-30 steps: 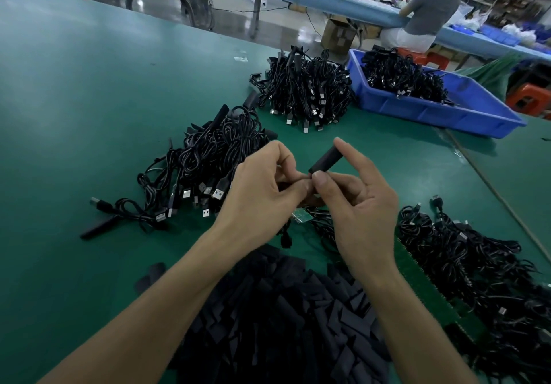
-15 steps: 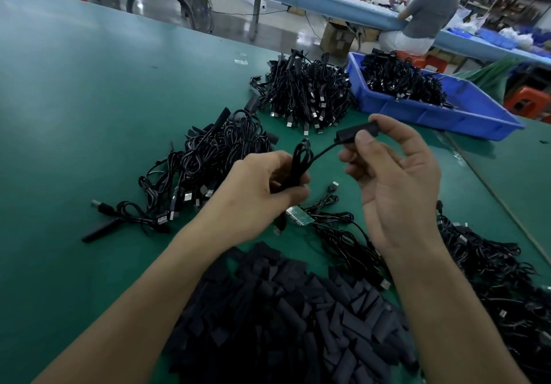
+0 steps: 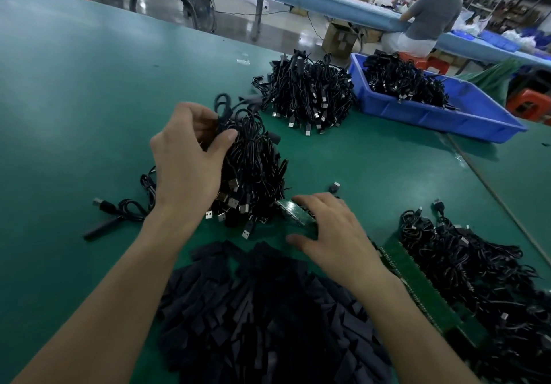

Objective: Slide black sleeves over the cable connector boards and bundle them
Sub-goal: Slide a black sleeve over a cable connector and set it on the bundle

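Left hand (image 3: 190, 160) is closed round the upper part of a thick bundle of black USB cables (image 3: 253, 163): the thumb presses on the near side and the fingers curl behind. The bundle stands on the green bench (image 3: 89, 85) with its metal plugs hanging toward the person.

The right hand (image 3: 334, 234) is loosely spread and holds nothing. Its fingertips rest on a long green strip of connector boards (image 3: 293, 212), and its thumb points to the left, apart from the strip. This strip lies just beside the foot of the bundle. Its long axis goes from far left to near right and passes under the right palm.

A heap of flat black sleeves (image 3: 268, 309) lies close to the person, between the two forearms and just beside the right thumb.

In my judgement the right hand is nearer to both the boards and the sleeves, so the next pick falls to it, while the left is busy with the bundle.
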The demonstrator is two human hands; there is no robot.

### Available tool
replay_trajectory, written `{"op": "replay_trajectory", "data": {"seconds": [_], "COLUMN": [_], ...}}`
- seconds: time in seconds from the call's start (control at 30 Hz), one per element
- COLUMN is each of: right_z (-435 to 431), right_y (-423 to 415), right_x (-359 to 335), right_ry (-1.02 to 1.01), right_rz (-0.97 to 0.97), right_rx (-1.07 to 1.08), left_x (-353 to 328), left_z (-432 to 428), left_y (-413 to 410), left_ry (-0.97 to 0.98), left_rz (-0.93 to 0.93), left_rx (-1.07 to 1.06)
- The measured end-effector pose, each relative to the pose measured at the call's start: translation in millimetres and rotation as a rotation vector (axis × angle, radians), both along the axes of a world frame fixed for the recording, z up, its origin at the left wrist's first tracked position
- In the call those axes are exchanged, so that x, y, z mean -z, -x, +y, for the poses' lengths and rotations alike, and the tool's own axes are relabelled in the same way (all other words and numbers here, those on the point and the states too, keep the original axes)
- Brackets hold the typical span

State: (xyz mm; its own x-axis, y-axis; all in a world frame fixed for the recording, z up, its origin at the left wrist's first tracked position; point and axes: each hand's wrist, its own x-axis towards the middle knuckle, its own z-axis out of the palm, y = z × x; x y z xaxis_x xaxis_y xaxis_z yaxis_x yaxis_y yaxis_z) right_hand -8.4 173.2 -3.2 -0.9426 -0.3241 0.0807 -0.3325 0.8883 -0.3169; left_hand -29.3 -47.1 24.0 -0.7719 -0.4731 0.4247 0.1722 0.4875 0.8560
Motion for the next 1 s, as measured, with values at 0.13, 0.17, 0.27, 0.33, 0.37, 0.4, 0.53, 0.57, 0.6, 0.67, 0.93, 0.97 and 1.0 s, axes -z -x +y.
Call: {"op": "replay_trajectory", "data": {"seconds": [0.13, 0.17, 0.27, 0.33, 0.37, 0.4, 0.53, 0.57, 0.6, 0.67, 0.93, 0.97, 1.0], "right_z": [-10.9, -11.3, -3.5, 7.1, 12.9, 18.2, 35.5, 37.5, 38.6, 40.1, 36.6, 35.8, 34.7], "right_y": [8.3, 10.4, 17.3, 21.4, 23.3, 24.9, 28.2, 27.6, 26.9, 24.8, 21.8, 21.9, 22.3], "right_x": [12.5, 13.1, 12.9, 9.3, 7.1, 5.4, 2.8, 2.5, 2.2, 1.0, -2.4, -3.1, -3.3], "right_ry": [-0.143, -0.121, 0.193, 0.454, 0.571, 0.687, 0.961, 0.998, 1.034, 1.095, 1.085, 1.080, 1.076], "right_rz": [0.124, 0.154, 0.186, 0.134, 0.088, 0.034, -0.136, -0.182, -0.226, -0.301, -0.490, -0.500, -0.511], "right_rx": [-0.037, -0.018, 0.074, 0.127, 0.154, 0.172, 0.157, 0.138, 0.118, 0.075, -0.104, -0.115, -0.122], "left_x": [5.4, 5.6, 3.2, 2.5, 2.2, 1.5, -0.9, 0.3, 2.4, 10.6, 29.8, 30.0, 30.1], "left_z": [-2.0, -0.9, 5.5, 9.7, 12.0, 14.9, 34.1, 40.4, 46.6, 57.3, 64.8, 65.1, 65.8], "left_y": [2.3, 1.7, -1.8, -3.5, -4.5, -6.3, -14.6, -16.8, -18.5, -19.6, -14.5, -14.4, -14.5], "left_ry": [0.086, 0.121, 0.260, 0.369, 0.403, 0.408, 0.240, 0.178, 0.106, 0.020, -0.139, -0.166, -0.191], "left_rz": [-0.052, -0.067, -0.097, -0.080, -0.048, 0.003, 0.220, 0.202, 0.136, -0.070, -0.170, -0.165, -0.164], "left_rx": [-0.013, -0.004, -0.026, -0.049, -0.054, -0.050, 0.224, 0.329, 0.428, 0.570, 0.682, 0.684, 0.691]}}
